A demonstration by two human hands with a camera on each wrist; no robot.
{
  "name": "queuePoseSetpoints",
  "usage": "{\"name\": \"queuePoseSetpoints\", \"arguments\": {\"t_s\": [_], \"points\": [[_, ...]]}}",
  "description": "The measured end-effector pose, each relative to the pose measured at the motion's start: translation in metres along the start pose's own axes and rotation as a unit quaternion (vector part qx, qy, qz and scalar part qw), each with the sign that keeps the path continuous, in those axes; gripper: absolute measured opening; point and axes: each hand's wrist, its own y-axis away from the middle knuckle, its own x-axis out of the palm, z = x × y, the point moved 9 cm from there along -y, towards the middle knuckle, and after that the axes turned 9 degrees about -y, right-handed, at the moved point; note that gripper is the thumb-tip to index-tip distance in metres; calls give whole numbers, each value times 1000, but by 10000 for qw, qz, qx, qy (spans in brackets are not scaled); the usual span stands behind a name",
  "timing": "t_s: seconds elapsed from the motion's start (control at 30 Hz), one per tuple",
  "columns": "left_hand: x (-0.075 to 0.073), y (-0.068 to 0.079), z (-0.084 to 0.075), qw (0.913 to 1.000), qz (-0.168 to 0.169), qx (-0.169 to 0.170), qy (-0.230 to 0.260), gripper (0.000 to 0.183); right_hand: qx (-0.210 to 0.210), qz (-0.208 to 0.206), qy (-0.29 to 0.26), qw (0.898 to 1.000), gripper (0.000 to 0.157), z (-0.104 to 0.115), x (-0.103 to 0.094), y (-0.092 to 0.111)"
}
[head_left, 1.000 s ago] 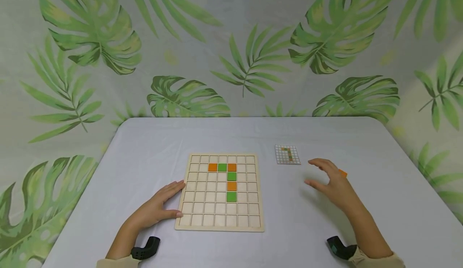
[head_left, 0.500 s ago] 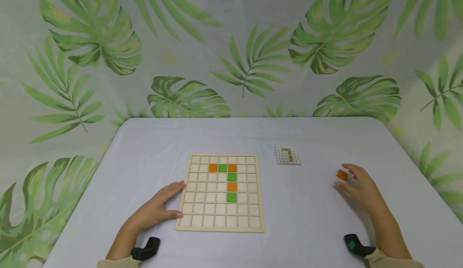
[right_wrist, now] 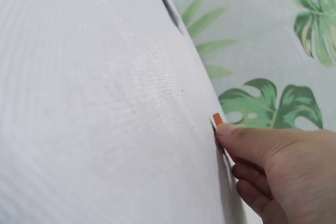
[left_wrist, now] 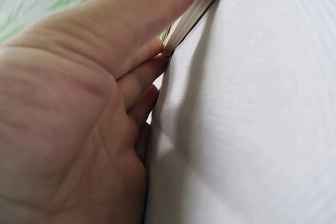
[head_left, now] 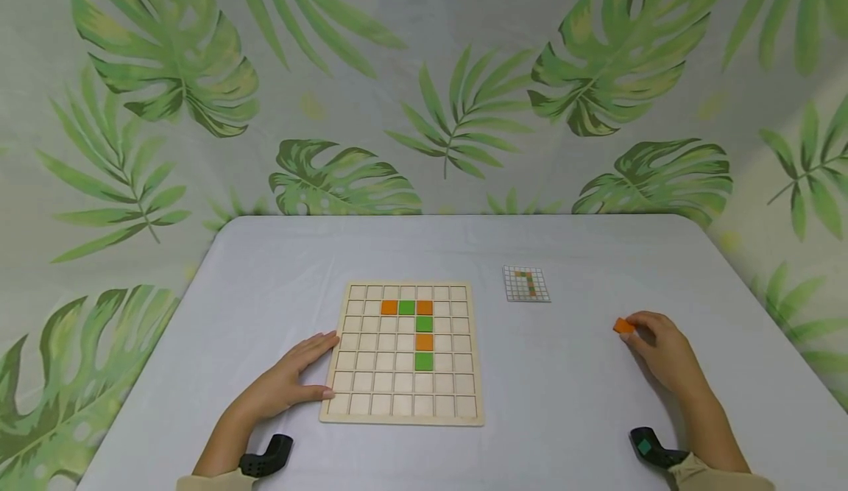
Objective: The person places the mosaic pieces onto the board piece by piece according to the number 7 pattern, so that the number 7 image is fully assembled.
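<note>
On the table lies a square wooden grid board (head_left: 371,382) with orange and green tiles set in some cells: a row of three near the top, then several running down from its right end. My left hand (head_left: 281,382) rests at the board's left edge, fingertips and thumb touching it, fingers fairly straight. In the left wrist view the thumb (left_wrist: 121,19) reaches the board's edge (left_wrist: 197,11). Over on the right, my right hand (head_left: 665,347) pinches an orange square tile (head_left: 623,325) between thumb and forefinger. The right wrist view shows the tile's (right_wrist: 217,119) end beyond the thumb.
A small pattern card (head_left: 526,283) lies right of the board, printed with a grid and a similar orange and green figure. White cloth covers the table (head_left: 298,255). Behind it hangs a leaf-patterned curtain (head_left: 464,204).
My right hand has moved right and its thumb and forefinger have closed on the orange tile, which was lying on the table. The left hand and board have stayed put.
</note>
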Motion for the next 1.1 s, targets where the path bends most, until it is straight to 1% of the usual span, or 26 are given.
{"name": "queuePoseSetpoints", "arguments": {"t_s": [0.13,0.23,0.37,0.53,0.7,0.8,0.9,1.0,1.1], "points": [[-1,1,0,10000,-18,-17,38,86,-28,35,-164,9999,37,14,2,0],[-1,1,0,10000,-24,-28,58,86,-226,34,-320,9992,36,33,4,-1],[-1,1,-1,10000,-7,-30,65,86,-589,-23,-368,9976,32,61,12,-4],[-1,0,-1,10000,29,-72,44,87,-1157,-66,-388,9925,32,101,29,-6],[0,0,0,9999,42,-100,9,87,-1807,110,-531,9820,33,142,53,-5],[0,0,0,9999,40,-94,17,86,-2115,354,-647,9746,34,166,71,-1],[0,0,0,10000,24,-71,63,86,-2437,632,-812,9644,34,189,90,5],[-1,0,1,9999,13,-56,84,86,-2684,923,-916,9545,34,207,110,12],[0,0,2,10000,32,-68,55,86,-2819,1237,-984,9463,32,220,129,20]]}}
